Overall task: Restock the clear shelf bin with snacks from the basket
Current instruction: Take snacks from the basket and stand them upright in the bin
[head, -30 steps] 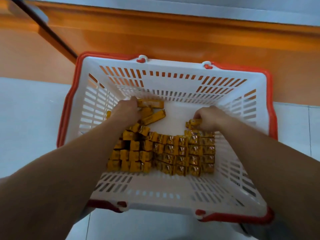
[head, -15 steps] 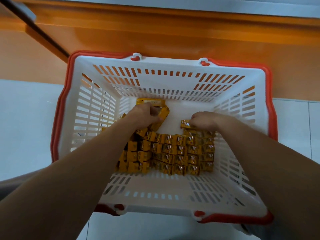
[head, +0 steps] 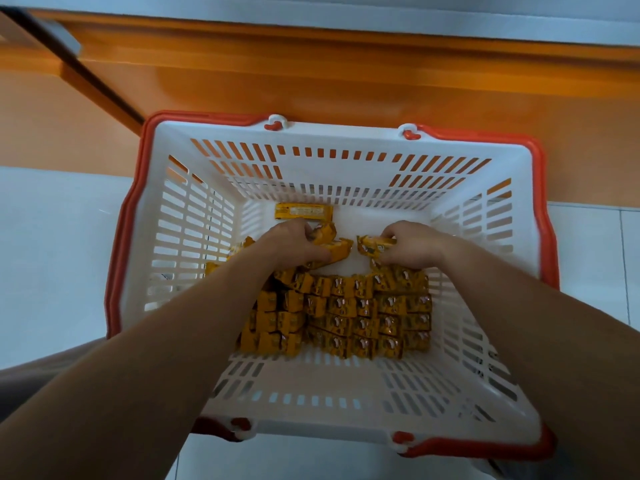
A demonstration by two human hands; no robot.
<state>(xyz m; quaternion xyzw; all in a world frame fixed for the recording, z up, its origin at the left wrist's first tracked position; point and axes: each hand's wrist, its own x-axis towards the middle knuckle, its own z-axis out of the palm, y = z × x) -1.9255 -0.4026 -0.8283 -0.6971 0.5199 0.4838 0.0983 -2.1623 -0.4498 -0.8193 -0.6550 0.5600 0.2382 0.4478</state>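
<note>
Left hand (head: 294, 242) and right hand (head: 412, 247) reach in from the bottom of the frame, down into a white slotted shopping basket (head: 311, 400) with a red rim, standing on pale floor tiles (head: 52, 254).

Nearest, in the lower middle of the basket, yellow wrapped snack bars (head: 346, 313) stand packed in tight rows, touching one another. They look small and light, in slick, crinkly film that would slide bar against bar, so a loose bundle could shed one. A firm hold across the long sides of a few bars seems safer than pinching the crimped ends, and a hard squeeze might crush what is inside.

Just beyond the rows, the left hand is curled round a small bunch of bars (head: 332, 245). The right hand pinches one bar (head: 372, 245) in bent fingers, its free end pointing toward the centre. The two handfuls are near each other but apart.

Farther up, a single bar (head: 304, 212) lies flat by the far wall. Past the rim, an orange shelf base (head: 346, 81) crosses the upper frame. No clear shelf bin is in view.
</note>
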